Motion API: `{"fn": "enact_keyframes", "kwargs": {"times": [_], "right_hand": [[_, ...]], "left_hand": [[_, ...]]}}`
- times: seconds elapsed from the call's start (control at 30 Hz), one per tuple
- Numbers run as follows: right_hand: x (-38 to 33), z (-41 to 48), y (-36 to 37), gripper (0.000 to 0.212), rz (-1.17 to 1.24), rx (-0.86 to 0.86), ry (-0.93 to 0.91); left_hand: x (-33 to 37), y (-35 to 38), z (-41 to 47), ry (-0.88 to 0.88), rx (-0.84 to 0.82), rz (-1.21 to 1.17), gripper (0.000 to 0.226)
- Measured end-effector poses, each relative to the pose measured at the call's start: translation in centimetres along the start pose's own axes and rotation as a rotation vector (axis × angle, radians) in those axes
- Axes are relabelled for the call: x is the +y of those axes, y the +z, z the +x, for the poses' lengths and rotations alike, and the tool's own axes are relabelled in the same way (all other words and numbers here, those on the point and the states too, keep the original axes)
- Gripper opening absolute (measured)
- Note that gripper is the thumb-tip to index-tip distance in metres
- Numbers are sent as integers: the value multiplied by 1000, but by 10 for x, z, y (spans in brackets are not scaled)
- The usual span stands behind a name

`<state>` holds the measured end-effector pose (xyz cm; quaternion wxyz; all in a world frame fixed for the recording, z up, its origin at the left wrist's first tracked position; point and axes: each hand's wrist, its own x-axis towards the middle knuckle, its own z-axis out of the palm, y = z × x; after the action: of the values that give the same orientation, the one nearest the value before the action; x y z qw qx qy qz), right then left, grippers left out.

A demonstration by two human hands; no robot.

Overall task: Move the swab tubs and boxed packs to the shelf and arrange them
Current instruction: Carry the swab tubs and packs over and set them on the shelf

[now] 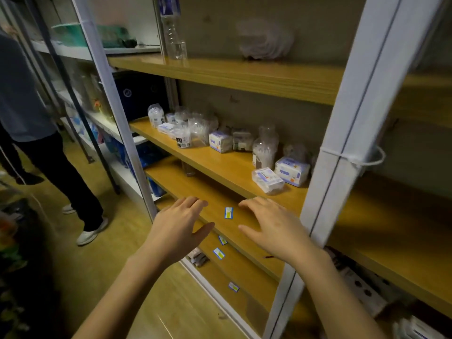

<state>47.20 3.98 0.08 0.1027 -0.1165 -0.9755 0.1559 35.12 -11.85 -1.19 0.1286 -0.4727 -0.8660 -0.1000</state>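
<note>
Several clear swab tubs (263,152) and white-and-blue boxed packs (292,171) stand in a loose row along a wooden shelf (220,165). One flat pack (267,179) lies at the shelf's front right, and more tubs (156,115) cluster at its left end. My left hand (179,226) and my right hand (271,223) hover in front of the shelf edge below that row. Both hands are empty with fingers spread, palms down, and touch none of the packs.
A white metal upright (342,152) rises on the right, another (117,113) on the left. A plastic bottle (175,37) and a crumpled bag (265,41) sit on the shelf above. A person (36,113) stands at the left on the wooden floor. Price labels (228,213) dot the shelf edges.
</note>
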Motion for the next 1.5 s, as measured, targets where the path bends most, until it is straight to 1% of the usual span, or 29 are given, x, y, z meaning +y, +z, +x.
{"fn": "enact_keyframes", "kwargs": {"times": [0.13,0.37,0.5,0.6,0.73,0.83,0.93,1.03,1.13,1.23,1.37,1.43,1.5], "right_hand": [[14,34,5,49,8,29,95],[41,73,13,48,-18,96,288],[52,85,16,52,-44,144,450],[59,93,21,61,-45,173,591],[60,104,34,71,-13,197,774],[52,113,42,70,-10,230,878],[45,117,43,67,-14,286,951],[34,111,44,68,-4,370,1002],[15,101,45,66,-12,476,1020],[-3,95,47,66,-31,586,1027],[-25,90,46,65,-54,640,1053],[-33,87,48,66,-74,631,1066],[-39,83,51,65,-82,627,1072]], "left_hand": [[-25,12,43,72,-8,-48,52],[-46,34,116,220,-12,-121,51],[-54,48,149,305,-30,-164,51],[-58,55,177,355,-26,-228,51],[-62,61,211,448,-51,-256,55],[-70,62,235,520,-71,-298,56],[-75,69,263,591,-96,-395,57],[-70,77,290,704,-156,-485,64],[-58,81,313,863,-145,-446,70],[-44,82,335,979,-158,-377,87],[-32,88,358,1026,-329,-203,102],[-29,93,361,1042,-329,-204,102],[-27,93,359,1037,-279,-226,95]]}}
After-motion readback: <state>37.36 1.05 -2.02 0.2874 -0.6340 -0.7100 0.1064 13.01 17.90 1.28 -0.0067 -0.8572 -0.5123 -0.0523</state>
